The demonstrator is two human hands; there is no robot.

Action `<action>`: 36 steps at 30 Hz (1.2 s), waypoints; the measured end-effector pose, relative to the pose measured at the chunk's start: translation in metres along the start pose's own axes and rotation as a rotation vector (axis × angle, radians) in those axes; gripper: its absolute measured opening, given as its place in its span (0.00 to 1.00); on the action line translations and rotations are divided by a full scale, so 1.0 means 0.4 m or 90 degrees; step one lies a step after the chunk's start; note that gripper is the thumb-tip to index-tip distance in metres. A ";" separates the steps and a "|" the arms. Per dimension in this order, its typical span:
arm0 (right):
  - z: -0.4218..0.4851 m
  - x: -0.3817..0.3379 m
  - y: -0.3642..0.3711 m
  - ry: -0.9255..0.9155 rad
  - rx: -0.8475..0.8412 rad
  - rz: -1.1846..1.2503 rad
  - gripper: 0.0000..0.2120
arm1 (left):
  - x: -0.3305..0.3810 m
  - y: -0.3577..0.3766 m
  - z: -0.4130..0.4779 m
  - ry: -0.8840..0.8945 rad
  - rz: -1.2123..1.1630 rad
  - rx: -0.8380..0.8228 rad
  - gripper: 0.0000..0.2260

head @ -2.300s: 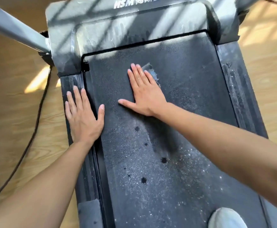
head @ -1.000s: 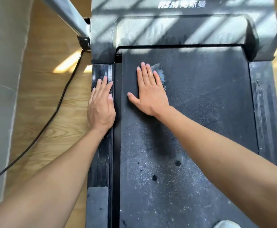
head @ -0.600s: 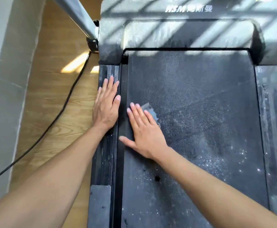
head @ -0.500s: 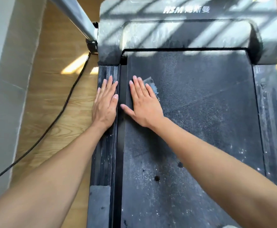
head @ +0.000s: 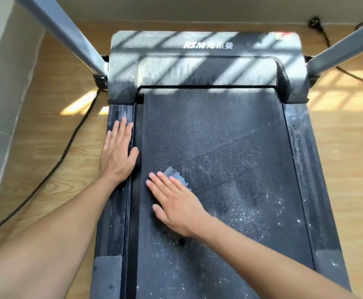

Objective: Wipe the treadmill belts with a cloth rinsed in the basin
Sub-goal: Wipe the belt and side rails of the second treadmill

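Right hand (head: 176, 206), spread flat, has slid one cloth (head: 176, 176) nearer along belt (head: 219, 137); left hand (head: 117, 156) rests spread.

Belt: dark, dusty treadmill belt (head: 219, 137), with white specks scattered toward its right edge and near end.
Cloth: pale cloth (head: 174, 175) lies flat on the belt, close to its left edge.
Right hand: right hand (head: 176, 205) is flat on the cloth, fingers straight.
Left rail: ribbed side rail (head: 115, 225) carries the left hand (head: 117, 157), palm down.
Floor: wooden floor (head: 36, 130) is under the treadmill, and a black cable (head: 54, 168) lies left of the rail.
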State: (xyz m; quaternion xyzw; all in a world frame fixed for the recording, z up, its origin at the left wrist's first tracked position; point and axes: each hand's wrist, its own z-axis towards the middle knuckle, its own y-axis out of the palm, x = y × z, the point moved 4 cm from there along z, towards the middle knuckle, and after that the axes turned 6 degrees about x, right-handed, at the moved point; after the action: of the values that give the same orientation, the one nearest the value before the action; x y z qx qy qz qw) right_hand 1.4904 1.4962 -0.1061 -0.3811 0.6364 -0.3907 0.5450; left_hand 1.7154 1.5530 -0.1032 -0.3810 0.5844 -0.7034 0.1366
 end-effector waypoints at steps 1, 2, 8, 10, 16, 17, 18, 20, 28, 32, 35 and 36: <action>0.013 0.042 -0.031 0.030 0.018 0.026 0.34 | 0.004 0.000 -0.002 -0.002 0.018 0.006 0.35; 0.021 0.088 -0.063 0.051 0.035 0.048 0.34 | 0.007 0.000 -0.006 -0.005 0.030 0.009 0.35; 0.016 0.250 -0.168 0.091 0.146 -0.020 0.28 | 0.025 -0.001 -0.013 -0.015 0.071 0.027 0.34; 0.023 0.276 -0.184 0.139 0.129 -0.009 0.25 | 0.028 0.000 -0.012 -0.018 0.073 0.035 0.34; 0.030 0.383 -0.284 0.160 0.108 0.143 0.13 | 0.023 0.007 -0.009 -0.013 0.077 0.053 0.33; 0.027 0.418 -0.322 0.196 0.128 0.187 0.13 | 0.022 0.008 -0.008 -0.012 0.077 0.056 0.33; 0.023 0.460 -0.368 0.246 0.163 0.221 0.14 | 0.020 0.009 -0.007 -0.012 0.078 0.059 0.33; 0.016 0.562 -0.471 0.329 0.278 0.213 0.14 | 0.020 0.010 -0.006 -0.012 0.078 0.063 0.33; 0.019 0.784 -0.535 0.435 0.146 -0.195 0.16 | 0.027 0.006 -0.010 -0.011 0.080 0.069 0.33; 0.003 0.795 -0.484 0.425 0.199 -0.251 0.23 | 0.030 0.004 -0.008 -0.009 0.077 0.069 0.33; 0.012 0.801 -0.482 0.305 0.312 -0.209 0.23 | 0.029 0.004 -0.008 -0.008 0.079 0.070 0.33; 0.019 0.809 -0.469 0.265 0.310 -0.179 0.25 | 0.029 0.004 -0.007 -0.006 0.078 0.071 0.33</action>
State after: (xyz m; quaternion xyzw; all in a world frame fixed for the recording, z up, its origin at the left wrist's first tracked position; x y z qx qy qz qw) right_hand 1.4719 1.1250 -0.0637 -0.2359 0.5635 -0.6715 0.4195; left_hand 1.7052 1.5473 -0.1004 -0.3395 0.5659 -0.7234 0.2031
